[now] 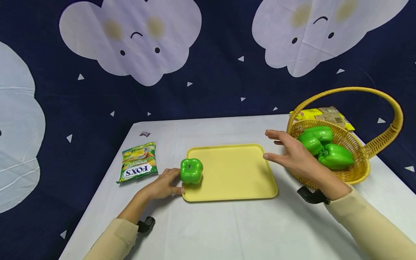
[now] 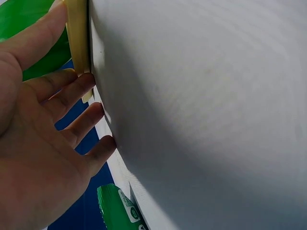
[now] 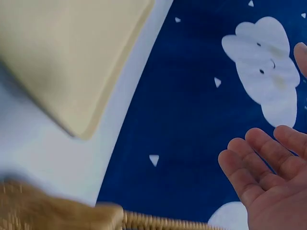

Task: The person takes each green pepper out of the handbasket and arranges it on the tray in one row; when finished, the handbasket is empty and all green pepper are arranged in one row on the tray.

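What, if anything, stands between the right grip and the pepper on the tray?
Nothing visible: only bare tray surface lies between the right grip and the pepper; the basket is on the grip's other side.

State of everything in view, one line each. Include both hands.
Left hand: touching the tray's left edge
Right hand: raised, fingers extended, holding nothing
Yellow tray: face up on the table
Single green pepper: resting at the tray's left end
Basket: upright, loaded
Basket peppers: lying together inside
Fox's bag: lying flat, looks sealed
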### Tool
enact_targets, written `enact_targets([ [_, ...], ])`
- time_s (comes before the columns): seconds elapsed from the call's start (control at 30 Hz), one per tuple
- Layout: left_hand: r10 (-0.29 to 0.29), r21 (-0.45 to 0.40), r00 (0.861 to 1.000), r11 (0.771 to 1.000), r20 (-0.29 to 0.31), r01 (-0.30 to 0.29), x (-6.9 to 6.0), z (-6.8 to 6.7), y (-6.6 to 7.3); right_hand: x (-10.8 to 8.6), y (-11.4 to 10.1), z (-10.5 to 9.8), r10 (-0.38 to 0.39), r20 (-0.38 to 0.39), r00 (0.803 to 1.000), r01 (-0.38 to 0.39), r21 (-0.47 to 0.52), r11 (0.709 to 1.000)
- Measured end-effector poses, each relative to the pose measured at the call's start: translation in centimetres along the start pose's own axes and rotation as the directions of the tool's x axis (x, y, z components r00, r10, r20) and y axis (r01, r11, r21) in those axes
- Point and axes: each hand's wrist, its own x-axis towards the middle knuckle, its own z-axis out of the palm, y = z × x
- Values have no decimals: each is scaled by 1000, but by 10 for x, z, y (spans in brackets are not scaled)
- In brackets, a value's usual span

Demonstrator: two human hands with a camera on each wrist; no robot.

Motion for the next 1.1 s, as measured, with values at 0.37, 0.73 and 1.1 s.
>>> enact_targets([
  [0.37,-2,8,1000,1000,3,2,0,0,1,-7,17,-41,22,-66,998,-26,-68,997],
  [0.73,-6,8,1000,1000,4,6,-1,0,1,-9,43,-67,112,-83,990,-121,-116,986],
  [1.1,1,11,1000,1000,3,-1,0,-1,1,-3,67,-88,212,-21,977,-213,-106,971],
])
